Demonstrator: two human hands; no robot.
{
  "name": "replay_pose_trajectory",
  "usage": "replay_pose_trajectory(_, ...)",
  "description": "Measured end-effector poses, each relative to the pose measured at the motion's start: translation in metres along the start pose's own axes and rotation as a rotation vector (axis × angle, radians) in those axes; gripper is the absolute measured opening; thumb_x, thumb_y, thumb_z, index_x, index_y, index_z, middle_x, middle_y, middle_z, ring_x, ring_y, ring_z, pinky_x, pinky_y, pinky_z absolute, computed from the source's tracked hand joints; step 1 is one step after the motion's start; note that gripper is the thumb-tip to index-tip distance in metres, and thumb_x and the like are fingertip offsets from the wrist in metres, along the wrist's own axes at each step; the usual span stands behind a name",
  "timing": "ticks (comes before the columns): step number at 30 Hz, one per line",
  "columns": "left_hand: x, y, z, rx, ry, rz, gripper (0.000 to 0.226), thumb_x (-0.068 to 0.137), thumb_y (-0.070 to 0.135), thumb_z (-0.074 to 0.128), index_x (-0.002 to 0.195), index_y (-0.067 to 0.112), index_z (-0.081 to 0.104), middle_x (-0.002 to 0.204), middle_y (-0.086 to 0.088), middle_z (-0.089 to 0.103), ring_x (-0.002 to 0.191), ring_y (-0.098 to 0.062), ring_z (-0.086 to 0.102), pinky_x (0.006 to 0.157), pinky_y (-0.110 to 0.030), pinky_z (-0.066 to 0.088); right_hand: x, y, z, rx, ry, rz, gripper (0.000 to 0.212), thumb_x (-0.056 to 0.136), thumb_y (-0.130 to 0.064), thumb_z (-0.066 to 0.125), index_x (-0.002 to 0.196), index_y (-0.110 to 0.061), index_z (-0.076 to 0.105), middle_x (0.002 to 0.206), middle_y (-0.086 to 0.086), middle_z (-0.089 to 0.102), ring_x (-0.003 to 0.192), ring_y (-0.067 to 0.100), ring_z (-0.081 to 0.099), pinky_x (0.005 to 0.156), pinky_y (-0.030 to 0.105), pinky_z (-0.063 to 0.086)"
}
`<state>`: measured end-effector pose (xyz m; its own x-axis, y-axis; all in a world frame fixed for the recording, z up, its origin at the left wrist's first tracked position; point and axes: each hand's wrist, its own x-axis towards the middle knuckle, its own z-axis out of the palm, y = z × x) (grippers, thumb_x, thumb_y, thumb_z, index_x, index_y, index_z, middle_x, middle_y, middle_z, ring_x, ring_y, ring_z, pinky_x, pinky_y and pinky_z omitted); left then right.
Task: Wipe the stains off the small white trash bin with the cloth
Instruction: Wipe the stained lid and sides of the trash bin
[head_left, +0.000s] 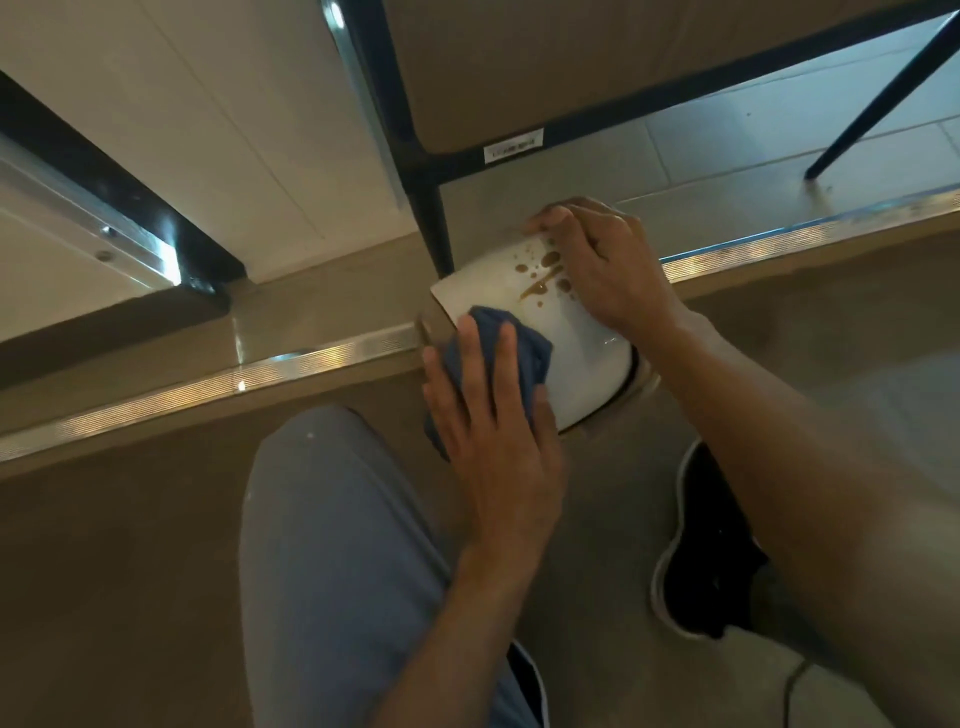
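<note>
The small white trash bin (566, 348) lies tipped on the floor, its side facing up. Brown stains (543, 275) spot the bin's upper part near its far end. My right hand (597, 265) grips the bin's far edge, fingers curled over it beside the stains. My left hand (488, 410) presses a bunched blue cloth (511, 338) against the bin's near left side with straight fingers. The cloth sits below the stains and does not touch them.
A black table leg (434, 223) stands just behind the bin, under a beige tabletop (519, 67). A metal floor strip (260, 379) runs across the floor. My grey-trousered knee (332, 545) and black shoe (701, 545) are close below. A chair leg (872, 98) slants at upper right.
</note>
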<state>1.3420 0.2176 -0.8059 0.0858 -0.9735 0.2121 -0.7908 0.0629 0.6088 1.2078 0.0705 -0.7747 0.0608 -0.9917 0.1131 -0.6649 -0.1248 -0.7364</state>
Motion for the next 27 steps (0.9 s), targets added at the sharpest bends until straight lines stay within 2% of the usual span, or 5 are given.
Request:
replay_pose_trajectory(4,0.005,-0.007,-0.001,0.03,0.008,0.021,0.053,0.107,0.026,0.048,0.157,0.015,0.034,0.168,-0.01,0.017,0.156,-0.043,0.007,0.122,-0.061,0.02,0.002,0.001,0.002,0.026,0.009,-0.005,0.04,0.109,-0.03,0.036,0.111,-0.021,0.075,0.117,-0.004,0.068,0.108,0.016,0.063,0.096,0.044,0.049)
replay_pose_trajectory(11,0.094,-0.006,-0.025,-0.172,0.031,-0.192,0.044,0.107,0.033,0.045,0.148,0.016,0.049,0.151,-0.007,0.049,0.138,-0.025,0.046,0.112,-0.047,0.039,0.0,-0.002,0.001,-0.007,0.008,-0.028,0.04,0.109,-0.027,0.035,0.112,-0.019,0.074,0.117,-0.001,0.068,0.108,0.018,0.063,0.096,0.041,0.048)
replay_pose_trajectory(16,0.046,-0.003,-0.012,-0.07,0.065,-0.071,0.05,0.108,0.03,0.046,0.156,0.017,0.038,0.166,-0.009,0.028,0.153,-0.029,0.024,0.124,-0.046,0.025,-0.003,0.0,0.001,-0.022,0.026,-0.032,0.04,0.109,-0.031,0.035,0.113,-0.019,0.073,0.114,-0.003,0.068,0.105,0.017,0.063,0.092,0.043,0.05)
replay_pose_trajectory(20,-0.006,-0.001,-0.001,0.101,0.006,0.01,0.056,0.108,0.028,0.046,0.159,0.018,0.027,0.17,-0.011,0.012,0.157,-0.04,0.003,0.124,-0.059,0.017,-0.003,0.003,0.0,-0.024,0.021,-0.047,0.041,0.109,-0.033,0.034,0.114,-0.019,0.072,0.116,-0.002,0.068,0.105,0.018,0.063,0.092,0.043,0.051)
replay_pose_trajectory(27,0.09,-0.003,-0.021,-0.09,0.028,-0.193,0.048,0.105,0.032,0.043,0.151,0.019,0.043,0.156,-0.006,0.042,0.143,-0.027,0.039,0.117,-0.047,0.035,-0.002,0.002,0.003,-0.013,0.042,-0.054,0.04,0.109,-0.03,0.035,0.112,-0.018,0.073,0.115,-0.002,0.069,0.101,0.016,0.064,0.091,0.04,0.051)
